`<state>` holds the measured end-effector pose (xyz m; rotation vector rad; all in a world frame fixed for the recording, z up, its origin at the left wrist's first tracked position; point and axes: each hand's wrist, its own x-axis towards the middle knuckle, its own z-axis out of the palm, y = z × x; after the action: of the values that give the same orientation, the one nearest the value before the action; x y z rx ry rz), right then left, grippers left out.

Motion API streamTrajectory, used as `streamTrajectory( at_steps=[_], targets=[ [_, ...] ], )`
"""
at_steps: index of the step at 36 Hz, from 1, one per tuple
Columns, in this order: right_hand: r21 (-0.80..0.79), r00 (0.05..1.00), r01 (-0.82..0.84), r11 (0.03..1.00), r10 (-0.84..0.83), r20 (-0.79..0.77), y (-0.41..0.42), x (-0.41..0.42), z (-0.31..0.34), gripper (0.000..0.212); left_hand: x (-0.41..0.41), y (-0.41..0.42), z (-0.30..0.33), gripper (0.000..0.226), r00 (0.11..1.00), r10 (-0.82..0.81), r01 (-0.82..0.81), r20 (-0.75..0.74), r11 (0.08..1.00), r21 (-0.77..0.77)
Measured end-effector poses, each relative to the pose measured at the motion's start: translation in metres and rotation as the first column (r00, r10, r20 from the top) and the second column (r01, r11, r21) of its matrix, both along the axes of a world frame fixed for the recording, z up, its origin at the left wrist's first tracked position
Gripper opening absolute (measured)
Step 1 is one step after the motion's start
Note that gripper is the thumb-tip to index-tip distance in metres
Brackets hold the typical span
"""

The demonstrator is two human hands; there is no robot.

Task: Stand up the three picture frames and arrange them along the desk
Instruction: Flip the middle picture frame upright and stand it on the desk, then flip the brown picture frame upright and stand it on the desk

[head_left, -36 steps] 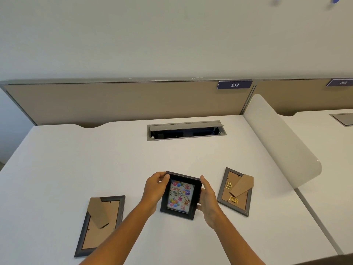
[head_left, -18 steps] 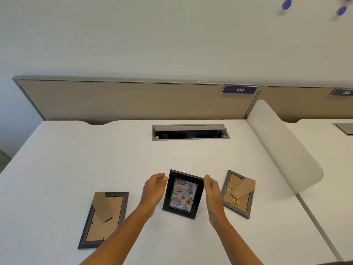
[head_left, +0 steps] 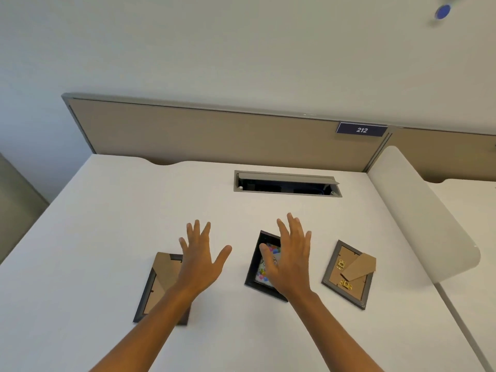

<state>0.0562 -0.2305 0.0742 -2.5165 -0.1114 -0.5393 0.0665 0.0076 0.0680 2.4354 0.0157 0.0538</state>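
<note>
Three picture frames are on the white desk (head_left: pixel 107 224). The middle frame (head_left: pixel 255 267) is black and shows a colourful birthday picture; it seems to stand tilted, picture side toward me. My right hand (head_left: pixel 288 259) is raised in front of it, fingers spread, holding nothing and hiding much of it. The left frame (head_left: pixel 158 283) lies face down, its brown backing and stand flap up. My left hand (head_left: pixel 200 259) hovers open over its right edge. The right frame (head_left: pixel 349 275) lies face down too, grey-edged, with a brown stand flap and gold clips.
An open cable tray (head_left: pixel 287 183) is sunk into the desk behind the frames. A beige partition (head_left: pixel 214 135) with a "212" label (head_left: pixel 361 129) runs along the back. A white curved divider (head_left: pixel 421 210) borders the desk's right side.
Both hands have let go of the middle frame and lifted away with fingers spread. The camera has tilted and moved, so the left hand now overlaps the left frame.
</note>
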Motion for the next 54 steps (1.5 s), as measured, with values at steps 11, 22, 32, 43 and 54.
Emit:
streamTrajectory(
  at_steps=[11, 22, 32, 43, 54],
  targets=[
    [-0.108, 0.968, -0.250, 0.962, 0.247, -0.034, 0.071, -0.005, -0.015, 0.068, -0.032, 0.098, -0.019, 0.093, 0.981, 0.151, -0.148, -0.124, 0.989, 0.030],
    [-0.045, 0.848, -0.473, 0.880, 0.441, -0.293, 0.137, -0.030, -0.050, 0.066, -0.090, 0.159, -0.054, 0.094, 0.928, 0.240, -0.266, -0.285, 0.963, -0.054],
    [0.003, 0.700, -0.371, 0.929, 0.282, -0.657, 0.176, -0.073, -0.058, 0.075, -0.120, 0.173, -0.087, 0.079, 0.871, 0.242, -0.295, -0.427, 0.953, -0.062],
    [0.101, 0.598, -0.150, 0.984, 0.172, -0.783, 0.199, -0.097, -0.072, 0.074, -0.130, 0.155, -0.081, 0.075, 0.886, 0.175, -0.230, -0.430, 0.970, -0.080],
    [0.419, 0.592, 0.178, 0.890, 0.243, -0.769, 0.216, -0.100, -0.072, 0.073, -0.126, 0.152, -0.078, 0.065, 0.912, 0.165, -0.238, -0.376, 0.958, -0.157]
  ],
)
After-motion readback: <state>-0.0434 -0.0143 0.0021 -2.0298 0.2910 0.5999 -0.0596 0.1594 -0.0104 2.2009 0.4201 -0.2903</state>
